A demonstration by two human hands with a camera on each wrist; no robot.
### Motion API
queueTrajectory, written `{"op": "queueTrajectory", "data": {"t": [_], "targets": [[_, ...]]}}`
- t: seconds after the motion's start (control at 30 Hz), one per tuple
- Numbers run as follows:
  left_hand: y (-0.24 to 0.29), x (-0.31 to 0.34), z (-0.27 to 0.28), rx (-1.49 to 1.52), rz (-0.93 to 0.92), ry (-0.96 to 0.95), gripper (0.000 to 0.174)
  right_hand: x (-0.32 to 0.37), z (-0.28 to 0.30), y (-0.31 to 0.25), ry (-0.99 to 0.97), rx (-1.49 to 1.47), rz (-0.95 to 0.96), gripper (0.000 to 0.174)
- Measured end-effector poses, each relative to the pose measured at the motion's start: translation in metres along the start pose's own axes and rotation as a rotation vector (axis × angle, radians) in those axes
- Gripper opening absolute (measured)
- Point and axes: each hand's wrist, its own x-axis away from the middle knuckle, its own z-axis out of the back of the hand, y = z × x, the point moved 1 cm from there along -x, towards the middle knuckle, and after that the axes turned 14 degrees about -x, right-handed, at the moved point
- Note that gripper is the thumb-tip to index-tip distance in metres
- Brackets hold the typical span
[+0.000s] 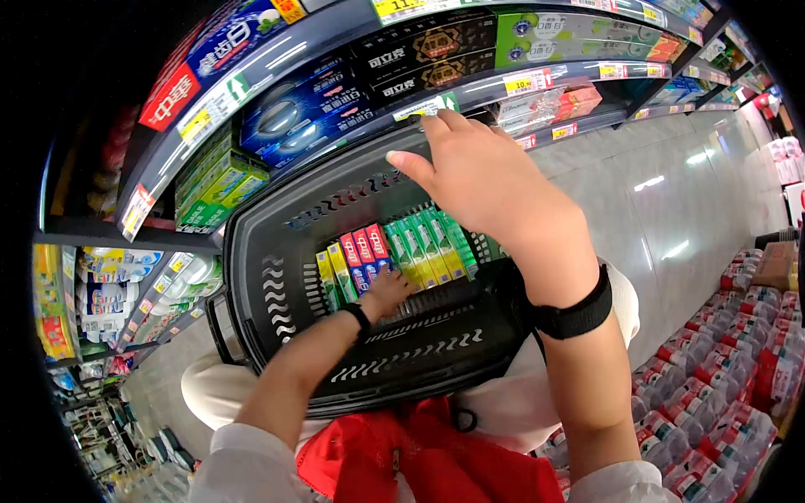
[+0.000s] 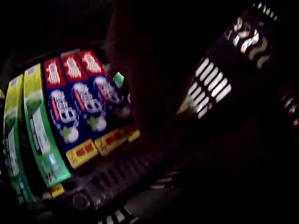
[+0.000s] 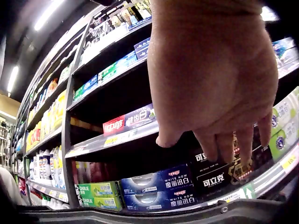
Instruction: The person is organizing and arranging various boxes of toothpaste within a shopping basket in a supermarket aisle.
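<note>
Inside a black shopping basket (image 1: 277, 197) on the person's lap, toothpaste boxes stand in a row. Red-and-blue boxes (image 1: 362, 251) are in the middle, with green-and-yellow boxes (image 1: 429, 243) on their right and two slimmer yellow-and-green boxes (image 1: 337, 270) on their left. The left hand (image 1: 388, 292) reaches down into the basket, its fingers extended over the boxes. In the left wrist view that hand is dark and overlaps the right side of the red-and-blue boxes (image 2: 74, 107). Above the basket's far rim, the right hand (image 1: 478, 172) stretches toward the shelf, fingers loosely extended and holding nothing.
Shelves ahead carry blue toothpaste boxes (image 1: 302, 109), black boxes (image 1: 428, 50) and green boxes (image 1: 220, 184) behind price-tag rails. Shrink-wrapped packs of bottles (image 1: 713, 377) stand on the floor at the right. A grey tiled aisle (image 1: 637, 184) runs off to the right.
</note>
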Motion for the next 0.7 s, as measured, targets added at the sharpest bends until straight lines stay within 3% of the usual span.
{"op": "queueTrajectory", "data": {"t": [0.07, 0.13, 0.17, 0.27, 0.37, 0.4, 0.5, 0.6, 0.63, 0.7], "targets": [[0.015, -0.003, -0.017, -0.147, 0.064, 0.073, 0.033, 0.000, 0.003, -0.001, 0.007, -0.028, 0.036, 0.051], [0.020, -0.012, -0.012, -0.246, 0.034, -0.164, 0.032, -0.002, 0.006, -0.001, 0.009, -0.023, 0.032, 0.050], [0.017, -0.017, -0.018, -0.262, -0.075, -0.137, 0.029, -0.004, 0.007, -0.001, 0.026, -0.025, 0.027, 0.049], [0.011, -0.014, -0.013, -0.330, -0.086, 0.046, 0.022, -0.006, 0.006, 0.001, 0.031, -0.016, 0.032, 0.048], [-0.003, -0.028, 0.022, -0.285, -0.186, 0.003, 0.017, -0.006, 0.001, 0.003, 0.021, -0.035, 0.028, 0.050], [-0.014, -0.035, 0.038, -0.206, -0.059, 0.271, 0.016, -0.005, -0.002, 0.005, 0.027, -0.029, 0.004, 0.048], [-0.047, -0.030, 0.124, 0.328, 0.398, 0.001, 0.021, -0.006, -0.003, 0.006, -0.001, -0.035, -0.019, 0.047], [-0.081, 0.011, 0.159, 0.604, 0.721, 0.426, 0.033, -0.005, -0.012, 0.011, 0.002, -0.059, -0.002, 0.051], [-0.093, 0.028, 0.157, 0.704, 0.835, 0.352, 0.028, -0.005, -0.014, 0.010, 0.008, -0.061, 0.015, 0.051], [-0.106, 0.059, 0.175, 1.577, 1.068, 0.368, 0.027, -0.006, -0.016, 0.005, -0.126, -0.055, -0.076, 0.052]]}}
